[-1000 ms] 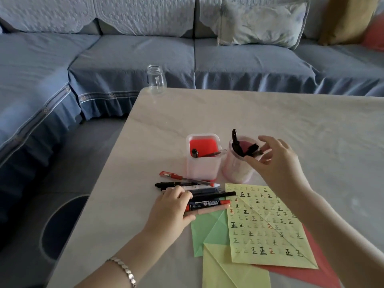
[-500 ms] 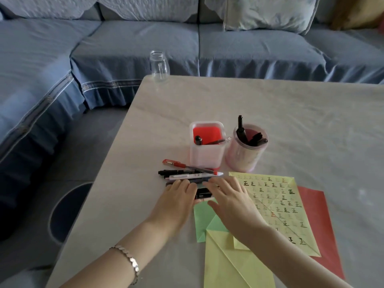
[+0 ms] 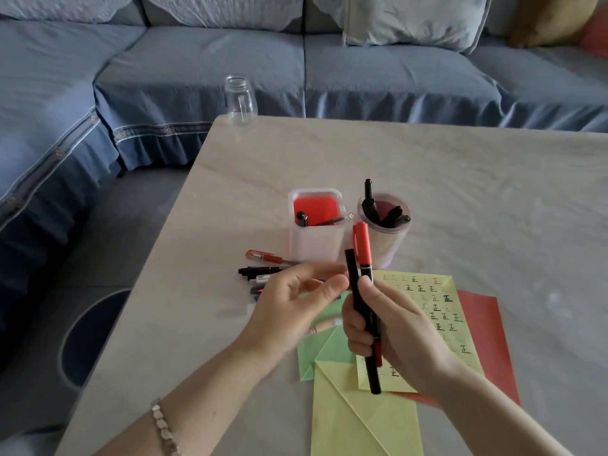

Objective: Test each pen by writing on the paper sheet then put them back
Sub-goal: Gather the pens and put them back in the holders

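Two pens (image 3: 365, 258) are being gripped in your right hand (image 3: 394, 327) over the much-marked sheet (image 3: 437, 311), left hand (image 3: 289, 307) open, loose pens (image 3: 263, 269) probably waiting beside it.

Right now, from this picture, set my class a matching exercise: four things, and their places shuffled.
Things:
1 glass jar
2 red-capped marker
3 red sheet
4 red gel pen

Places:
A partly under the yellow sheet
B gripped in the right hand
C flat beside the square holder
D at the far corner of the table

Pairs: 1-D, 2-B, 3-A, 4-C.
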Motion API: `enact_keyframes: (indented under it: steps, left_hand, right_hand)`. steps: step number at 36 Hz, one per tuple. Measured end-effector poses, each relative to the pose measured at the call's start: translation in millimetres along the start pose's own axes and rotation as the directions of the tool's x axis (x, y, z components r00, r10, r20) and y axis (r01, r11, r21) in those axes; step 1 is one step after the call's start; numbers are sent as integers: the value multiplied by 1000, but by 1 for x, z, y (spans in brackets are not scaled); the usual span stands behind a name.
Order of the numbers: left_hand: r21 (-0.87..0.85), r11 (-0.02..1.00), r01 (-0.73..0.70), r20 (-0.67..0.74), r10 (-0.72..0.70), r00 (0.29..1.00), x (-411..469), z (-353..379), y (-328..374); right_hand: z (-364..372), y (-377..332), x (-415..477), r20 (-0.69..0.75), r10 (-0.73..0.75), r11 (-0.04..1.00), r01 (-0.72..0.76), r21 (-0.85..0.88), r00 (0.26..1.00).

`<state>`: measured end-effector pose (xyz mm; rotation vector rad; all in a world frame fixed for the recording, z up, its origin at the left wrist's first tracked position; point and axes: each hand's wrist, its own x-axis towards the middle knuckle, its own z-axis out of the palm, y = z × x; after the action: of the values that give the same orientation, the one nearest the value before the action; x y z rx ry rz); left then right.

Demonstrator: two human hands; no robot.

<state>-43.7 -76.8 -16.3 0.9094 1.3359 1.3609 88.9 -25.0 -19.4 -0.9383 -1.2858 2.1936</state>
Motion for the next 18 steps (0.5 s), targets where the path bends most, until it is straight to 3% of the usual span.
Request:
enact_keyframes:
  steps: [2,7,10,13,15,18]
  left_hand:
    - [-8,1000,13,-6,-13,1000,0,5,0]
    - [2,996,87,-37,-87,996,4,12,1]
    - [-52,995,85,-35,-86,996,6,15,6]
    - [-8,999,53,-55,-53,997,11,18,6]
    - [7,999,38,-42,-38,998,13,19,6]
    - [87,996,-2,-22,4,1000,18,22,6]
  right_hand:
    - [0,0,-3,18,29,999,-30,41,999]
    - [-5,2,-7,-23,23,999,-24,-47,999]
    - [-11,1,-6,-43,-40,937,23,-348,998]
    - [-17,-4,-6,-60,-110,760,45,-648,992]
    - [-18,-8,-6,-90,-131,709,29,-705,987]
    - [-17,-17,-5,-121,-149,720,24,-694,981]
